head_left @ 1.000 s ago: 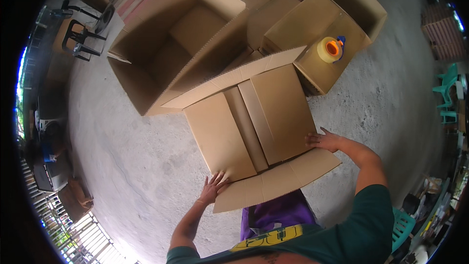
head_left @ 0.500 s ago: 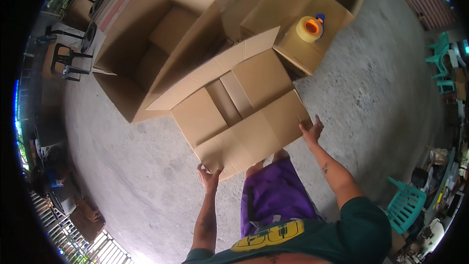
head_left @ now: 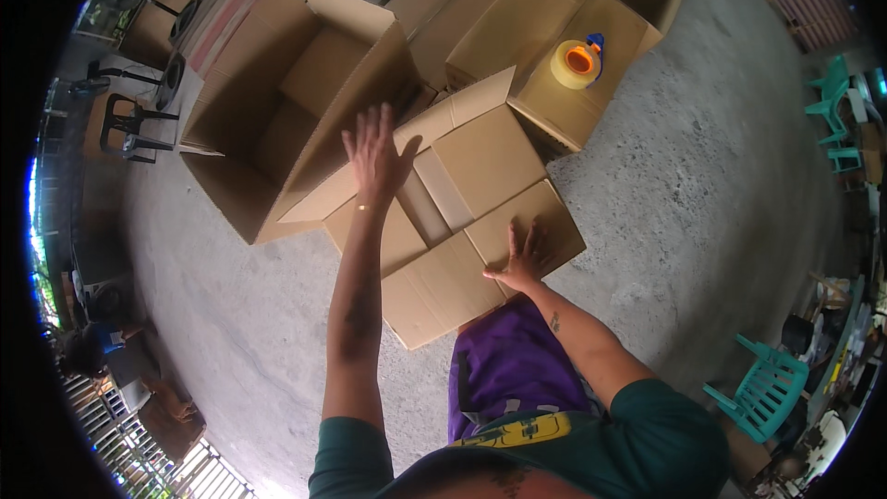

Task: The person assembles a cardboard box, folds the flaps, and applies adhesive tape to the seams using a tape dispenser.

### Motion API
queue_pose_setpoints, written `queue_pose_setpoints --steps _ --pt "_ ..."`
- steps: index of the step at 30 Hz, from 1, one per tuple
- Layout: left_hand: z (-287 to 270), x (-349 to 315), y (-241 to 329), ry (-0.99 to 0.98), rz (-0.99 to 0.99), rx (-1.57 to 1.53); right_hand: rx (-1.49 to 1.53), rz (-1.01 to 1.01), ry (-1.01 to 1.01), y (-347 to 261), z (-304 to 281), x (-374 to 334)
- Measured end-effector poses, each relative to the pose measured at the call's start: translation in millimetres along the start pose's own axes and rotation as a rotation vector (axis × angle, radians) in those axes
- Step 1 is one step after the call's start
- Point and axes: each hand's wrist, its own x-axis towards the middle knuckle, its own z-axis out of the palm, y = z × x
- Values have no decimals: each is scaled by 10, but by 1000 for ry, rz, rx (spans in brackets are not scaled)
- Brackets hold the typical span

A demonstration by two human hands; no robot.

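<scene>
Brown cardboard, our box (head_left: 490,162) stands before us on the floor (head_left: 647,212), near flap (head_left: 443,286) laid over, far flap (head_left: 464,109) raised. Our right grip (head_left: 524,263) spreads wide on the near flap; our left grip (head_left: 374,159), wide and empty, hides part of the far flap; whether touching, we cannot tell. Rightward clutter (head_left: 832,342) blurs.

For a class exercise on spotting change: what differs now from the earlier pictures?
The near flap has folded inward over the box, the right hand now spread on it. The left hand let go and moved forward, toward the far flap. The far flap stays raised, the tape roll on its carton.
</scene>
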Motion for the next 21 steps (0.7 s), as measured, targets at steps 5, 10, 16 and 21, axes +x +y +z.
queue_pose_setpoints --steps 5,10,16,21 --pt "539 -728 357 -332 47 -239 -8 65 -67 88 -93 57" --pt "1482 -1921 508 -543 -36 -47 2 63 -75 -16 -134 59" --pt "1627 -1980 477 -468 -50 -55 -39 -263 63 -138 -187 254" --pt "1473 -1812 518 -440 -45 -140 -243 -519 -50 -238 -488 628"
